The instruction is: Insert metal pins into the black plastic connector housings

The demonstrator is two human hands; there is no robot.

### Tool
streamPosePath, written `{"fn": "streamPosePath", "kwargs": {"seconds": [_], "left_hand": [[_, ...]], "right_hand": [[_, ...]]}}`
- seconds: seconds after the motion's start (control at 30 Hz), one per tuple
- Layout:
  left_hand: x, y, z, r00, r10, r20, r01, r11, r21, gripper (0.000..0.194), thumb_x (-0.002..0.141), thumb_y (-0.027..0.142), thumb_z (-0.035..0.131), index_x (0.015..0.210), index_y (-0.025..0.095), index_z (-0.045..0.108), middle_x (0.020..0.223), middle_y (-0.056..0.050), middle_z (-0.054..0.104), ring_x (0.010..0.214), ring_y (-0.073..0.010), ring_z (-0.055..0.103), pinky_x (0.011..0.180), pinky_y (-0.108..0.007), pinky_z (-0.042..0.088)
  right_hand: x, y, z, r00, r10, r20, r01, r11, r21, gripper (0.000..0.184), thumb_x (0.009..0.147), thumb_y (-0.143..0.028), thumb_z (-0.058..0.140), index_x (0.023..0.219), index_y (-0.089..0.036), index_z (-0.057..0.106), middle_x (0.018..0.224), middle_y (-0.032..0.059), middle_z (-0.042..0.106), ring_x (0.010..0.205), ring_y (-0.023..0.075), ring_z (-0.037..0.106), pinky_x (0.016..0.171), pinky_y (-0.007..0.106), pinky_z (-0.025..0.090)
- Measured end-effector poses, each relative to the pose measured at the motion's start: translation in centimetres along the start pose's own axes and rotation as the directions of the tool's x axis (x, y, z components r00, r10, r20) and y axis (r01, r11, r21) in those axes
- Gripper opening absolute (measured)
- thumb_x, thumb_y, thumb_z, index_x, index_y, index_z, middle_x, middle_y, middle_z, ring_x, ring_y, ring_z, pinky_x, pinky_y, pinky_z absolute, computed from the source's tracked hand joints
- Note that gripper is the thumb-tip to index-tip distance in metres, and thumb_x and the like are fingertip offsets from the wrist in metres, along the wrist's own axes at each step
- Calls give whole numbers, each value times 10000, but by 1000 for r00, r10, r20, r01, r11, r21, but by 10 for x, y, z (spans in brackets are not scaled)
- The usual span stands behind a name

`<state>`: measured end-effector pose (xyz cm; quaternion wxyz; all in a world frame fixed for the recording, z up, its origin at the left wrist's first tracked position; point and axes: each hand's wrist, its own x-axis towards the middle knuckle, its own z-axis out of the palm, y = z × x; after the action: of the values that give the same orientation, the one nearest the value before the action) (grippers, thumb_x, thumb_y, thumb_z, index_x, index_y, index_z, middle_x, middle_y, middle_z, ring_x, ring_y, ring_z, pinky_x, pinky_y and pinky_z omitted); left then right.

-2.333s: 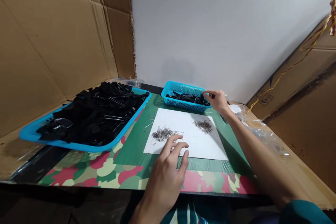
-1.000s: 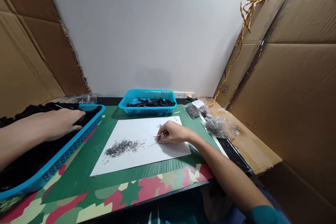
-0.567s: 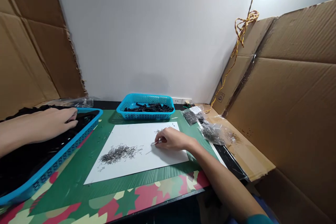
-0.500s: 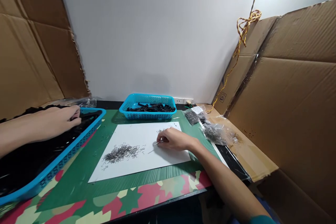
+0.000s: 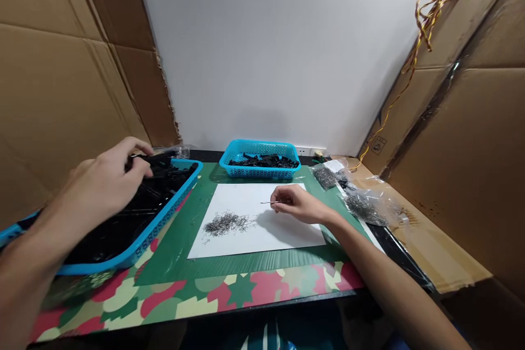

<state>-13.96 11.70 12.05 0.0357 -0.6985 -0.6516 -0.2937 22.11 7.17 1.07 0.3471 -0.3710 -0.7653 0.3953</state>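
My left hand [image 5: 109, 175] is over the large blue basket [image 5: 192, 180] on the left, which is full of black parts [image 5: 143, 191]. Its thumb and fingers are closed around a dark piece that looks like one of those parts; its exact kind is unclear. Above the white sheet [image 5: 295, 235], my right hand [image 5: 297, 203] pinches a thin metal tool [image 5: 266, 202] whose slim tip points left. Most of that tool is hidden in the fingers. A pile of tiny bent metal wire pieces [image 5: 225, 223] lies on the sheet, left of my right hand.
A smaller blue basket [image 5: 259, 171] with black parts stands behind the sheet. To the right lie clear bags [image 5: 361, 205] of small metal pieces. Cardboard walls [image 5: 459, 136] flank the table, and a yellow twisted cord [image 5: 394, 101] hangs at the right.
My left hand has risen from the black parts with a dark piece in its fingers. My right hand has lifted slightly with the tool, whose tip is now level. The view has shifted.
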Motion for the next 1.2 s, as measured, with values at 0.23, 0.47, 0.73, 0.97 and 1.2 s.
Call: {"fn": "streamPosePath", "kwargs": {"seconds": [0.23,0.47,0.73,0.97,1.2], "left_hand": [[-83,47,54,968,125,218,89,641,-763,394,948,552,626,1164,224,659,779,-17,657,537,-111,421,483,-227,306],[-131,87,103,924,43,381,359,247,-900,432,816,474,838,1111,222,649,694,27,590,526,-87,442,478,-200,304],[-155,100,104,923,-91,374,382,116,-917,273,891,445,769,1039,254,641,700,40,560,498,-67,377,462,-185,280],[-158,96,104,937,-14,348,329,367,-870,265,882,471,757,1010,239,754,719,-14,632,567,-135,516,475,-234,346],[-160,94,106,944,46,326,276,430,-859,251,897,475,745,958,232,729,729,-4,623,622,-156,537,536,-249,378]], "right_hand": [[-2,2,8,998,31,-63,-14,968,251,233,877,-368,799,935,-157,719,836,30,692,736,138,611,659,255,448],[-3,-7,22,995,28,-97,11,926,378,345,795,-413,896,982,-177,728,859,38,732,799,174,707,720,287,542],[-6,-11,35,993,41,-110,16,883,469,371,764,-376,932,962,-192,680,790,48,791,756,206,769,699,298,567],[-9,-11,36,995,7,-101,36,909,415,433,737,-435,945,899,-203,617,765,34,772,772,222,774,695,308,561],[-11,-16,36,997,-36,-70,59,928,367,390,776,-400,927,920,-199,626,777,32,766,774,215,765,681,299,538]]}}
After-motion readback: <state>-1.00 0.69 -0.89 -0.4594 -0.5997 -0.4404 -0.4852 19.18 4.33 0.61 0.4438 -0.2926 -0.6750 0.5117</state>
